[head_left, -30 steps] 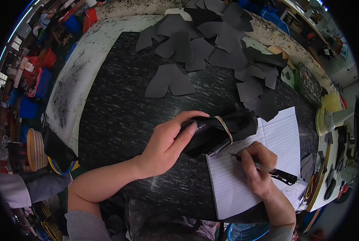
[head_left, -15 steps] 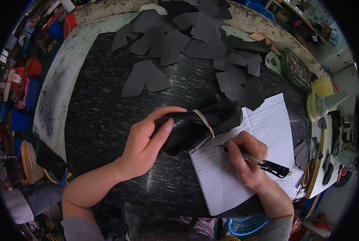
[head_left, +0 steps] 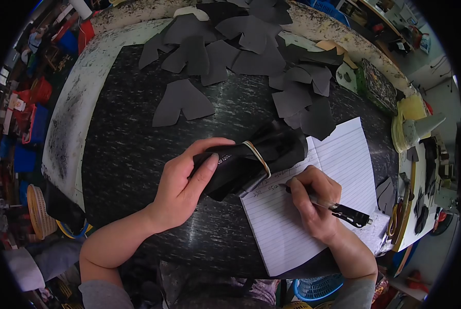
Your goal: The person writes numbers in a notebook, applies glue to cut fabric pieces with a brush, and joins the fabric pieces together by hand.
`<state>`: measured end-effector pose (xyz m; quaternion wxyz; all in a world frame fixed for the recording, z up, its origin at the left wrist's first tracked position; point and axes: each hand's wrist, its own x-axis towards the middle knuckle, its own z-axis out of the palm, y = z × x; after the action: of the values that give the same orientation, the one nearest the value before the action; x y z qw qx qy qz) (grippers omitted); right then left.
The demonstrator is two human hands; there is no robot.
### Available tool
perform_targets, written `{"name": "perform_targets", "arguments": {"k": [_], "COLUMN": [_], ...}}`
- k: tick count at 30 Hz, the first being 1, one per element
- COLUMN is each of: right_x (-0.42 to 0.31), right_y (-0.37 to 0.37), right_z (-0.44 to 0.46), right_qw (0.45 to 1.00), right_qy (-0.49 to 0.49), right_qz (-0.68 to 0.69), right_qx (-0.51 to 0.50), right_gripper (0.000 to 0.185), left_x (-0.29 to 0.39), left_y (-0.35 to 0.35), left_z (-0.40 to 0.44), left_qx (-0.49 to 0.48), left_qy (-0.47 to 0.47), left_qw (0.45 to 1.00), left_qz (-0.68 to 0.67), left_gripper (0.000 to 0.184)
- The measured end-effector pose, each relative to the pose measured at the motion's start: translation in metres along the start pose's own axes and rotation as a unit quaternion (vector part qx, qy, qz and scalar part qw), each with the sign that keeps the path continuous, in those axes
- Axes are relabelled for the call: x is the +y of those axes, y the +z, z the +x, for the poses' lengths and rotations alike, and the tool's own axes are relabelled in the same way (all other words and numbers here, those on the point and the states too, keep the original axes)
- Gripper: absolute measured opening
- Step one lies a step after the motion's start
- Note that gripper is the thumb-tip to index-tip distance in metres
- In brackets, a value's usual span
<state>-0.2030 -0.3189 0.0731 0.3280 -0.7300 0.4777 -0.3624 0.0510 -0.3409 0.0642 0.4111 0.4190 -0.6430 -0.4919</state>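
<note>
My left hand (head_left: 181, 183) is closed round a bundle of black cut pieces (head_left: 230, 172), bound by a striped elastic band (head_left: 258, 158). Small pale printed characters show on the bundle near my thumb. The bundle's right end overlaps the top left of a lined notebook (head_left: 292, 237). In my right hand (head_left: 315, 206) is a pen (head_left: 350, 213) with a dark, partly clear barrel, its tip at the page beside a few handwritten marks. The side of that hand rests on the paper.
Dark grey cut pieces (head_left: 184, 103) lie scattered across the far side of the black speckled table (head_left: 132, 170). At the right edge stand a yellow spool with a pale cone (head_left: 426, 129) and a green-edged box (head_left: 377, 85). A blue basket (head_left: 318, 288) sits below the near edge.
The pen tip has shifted slightly left on the page, with a little more writing visible. My left hand still holds the bundle, and the view has moved a little.
</note>
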Motion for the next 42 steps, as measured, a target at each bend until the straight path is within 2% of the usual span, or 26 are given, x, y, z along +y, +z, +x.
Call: {"name": "perform_targets", "arguments": {"k": [12, 14, 17, 19, 21, 27, 32, 33, 34, 35, 37, 40, 42], "right_x": [-0.003, -0.004, -0.002, 0.0, -0.002, 0.002, 0.004, 0.004, 0.004, 0.005, 0.004, 0.0, -0.005], "right_y": [-0.001, -0.002, -0.002, -0.002, -0.002, -0.003, 0.0, 0.001, 0.002, 0.002, 0.004, 0.006, -0.003], "right_z": [0.0, 0.0, -0.001, -0.003, -0.002, -0.005, -0.005, -0.005, -0.006, -0.007, -0.007, -0.005, -0.006], "right_qw": [1.0, 0.999, 0.999, 0.999, 0.998, 0.999, 0.997, 0.997, 0.997, 0.993, 0.979, 0.957, 0.966], "right_qy": [-0.006, 0.036, 0.036, 0.04, 0.063, 0.036, 0.06, 0.062, 0.061, 0.061, 0.052, 0.077, 0.072], "right_qz": [-0.008, -0.001, -0.004, 0.007, 0.016, 0.014, 0.04, 0.033, 0.034, 0.075, 0.147, 0.223, 0.197], "right_qx": [0.01, 0.009, 0.0, 0.016, 0.016, 0.02, 0.031, 0.037, 0.032, 0.071, 0.131, 0.167, 0.15], "right_gripper": [0.011, 0.01, 0.01, 0.01, 0.011, 0.011, 0.009, 0.009, 0.009, 0.01, 0.011, 0.011, 0.009], "left_x": [0.001, 0.002, 0.004, -0.002, -0.003, -0.005, -0.009, -0.01, -0.01, -0.01, -0.008, -0.007, -0.009], "left_y": [-0.003, -0.003, 0.0, -0.007, -0.004, -0.007, -0.009, -0.006, 0.0, 0.003, -0.001, -0.004, -0.002], "left_z": [-0.001, 0.0, 0.0, -0.003, -0.002, 0.0, 0.001, 0.002, 0.004, 0.005, 0.004, 0.001, 0.002], "left_qx": [-0.013, -0.01, 0.0, -0.025, -0.004, -0.02, -0.018, -0.014, 0.028, 0.072, 0.076, 0.076, 0.07], "left_qy": [-0.008, -0.005, -0.016, -0.03, -0.009, -0.058, -0.063, -0.065, -0.035, -0.003, -0.033, -0.065, -0.067], "left_qw": [1.0, 1.0, 1.0, 0.999, 1.0, 0.998, 0.998, 0.998, 0.998, 0.995, 0.993, 0.992, 0.992], "left_qz": [0.004, 0.008, -0.013, 0.029, 0.012, -0.005, -0.013, -0.014, -0.042, -0.07, -0.078, -0.082, -0.084], "left_gripper": [0.028, 0.028, 0.029, 0.029, 0.029, 0.031, 0.03, 0.03, 0.028, 0.027, 0.026, 0.026, 0.026]}}
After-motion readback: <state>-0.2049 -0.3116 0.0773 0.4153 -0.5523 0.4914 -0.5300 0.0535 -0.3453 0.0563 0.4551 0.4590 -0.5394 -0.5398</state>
